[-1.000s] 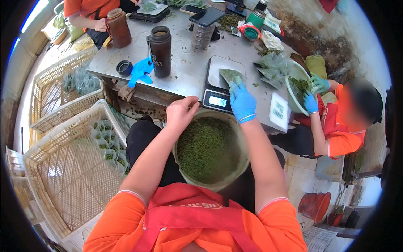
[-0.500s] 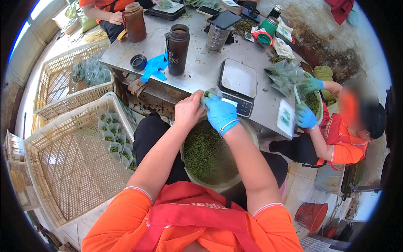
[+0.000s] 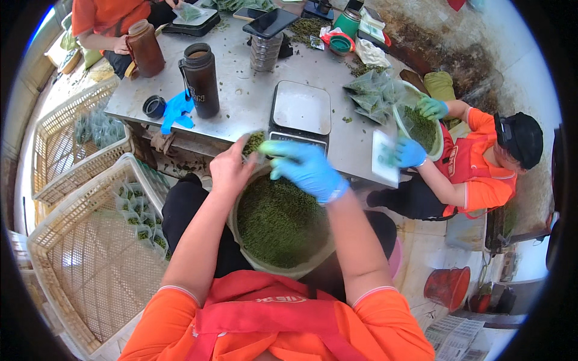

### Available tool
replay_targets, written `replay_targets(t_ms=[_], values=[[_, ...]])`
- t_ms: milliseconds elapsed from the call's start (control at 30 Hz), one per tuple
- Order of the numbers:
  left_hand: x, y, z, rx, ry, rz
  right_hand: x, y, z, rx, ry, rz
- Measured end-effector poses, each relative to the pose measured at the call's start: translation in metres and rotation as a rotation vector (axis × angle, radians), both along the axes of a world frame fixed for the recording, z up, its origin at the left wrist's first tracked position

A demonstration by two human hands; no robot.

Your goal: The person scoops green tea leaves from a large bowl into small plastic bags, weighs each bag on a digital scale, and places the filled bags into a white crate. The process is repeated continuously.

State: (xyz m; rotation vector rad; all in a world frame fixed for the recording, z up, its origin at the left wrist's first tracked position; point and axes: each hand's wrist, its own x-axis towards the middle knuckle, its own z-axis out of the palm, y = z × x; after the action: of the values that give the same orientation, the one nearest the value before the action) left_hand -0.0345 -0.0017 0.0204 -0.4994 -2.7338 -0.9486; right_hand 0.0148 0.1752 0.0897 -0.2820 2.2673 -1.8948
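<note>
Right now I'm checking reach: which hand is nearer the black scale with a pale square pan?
Right: the right hand is just in front of the scale; the left hand is farther, front-left.

This looks like a small packing workshop for plant goods. A grey metal tabletop [image 3: 241, 102] carries a flat digital scale with a square silver pan [image 3: 301, 108] and, at the far left, a second scale with a black base [image 3: 189, 27]. On the near side, a round pale basin [image 3: 322, 249] holds loose green plant bits [image 3: 274, 225]. Cream lattice plastic crates [image 3: 90, 253] on the left hold small clear filled bags [image 3: 142, 221]. A co-worker [image 3: 498, 191] dressed in orange and red sits at the right, beside a heavily stained wall [image 3: 445, 30].
</note>
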Motion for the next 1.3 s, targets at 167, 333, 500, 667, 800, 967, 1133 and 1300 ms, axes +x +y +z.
replay_targets(t_ms=[167,333,500,667,800,967,1133,1300], values=[[-0.007,0.001,-0.002,0.232,-0.236,0.121,-0.041,0.131,-0.028,-0.030,0.220,-0.845],[-0.008,0.002,0.009,0.079,-0.277,0.081,-0.105,0.221,-0.068,-0.123,-0.115,-0.985],[-0.006,0.001,0.005,0.073,-0.156,0.054,-0.095,0.198,-0.054,-0.167,0.039,-1.006],[-0.006,-0.005,-0.003,0.173,-0.141,-0.011,-0.030,0.056,-0.008,0.027,0.450,-0.841],[0.004,-0.032,0.003,0.473,-0.272,0.051,-0.016,0.013,-0.055,0.168,0.455,-0.642],[0.043,-0.153,0.011,0.583,-0.119,0.312,0.043,0.029,-0.055,0.216,0.313,-0.623],[0.149,-0.280,0.013,0.019,-0.126,0.699,0.101,0.004,-0.078,-0.045,0.057,-0.407],[0.198,-0.341,-0.083,-0.063,-0.562,0.914,0.124,-0.030,-0.100,-0.034,-0.131,-0.167]])
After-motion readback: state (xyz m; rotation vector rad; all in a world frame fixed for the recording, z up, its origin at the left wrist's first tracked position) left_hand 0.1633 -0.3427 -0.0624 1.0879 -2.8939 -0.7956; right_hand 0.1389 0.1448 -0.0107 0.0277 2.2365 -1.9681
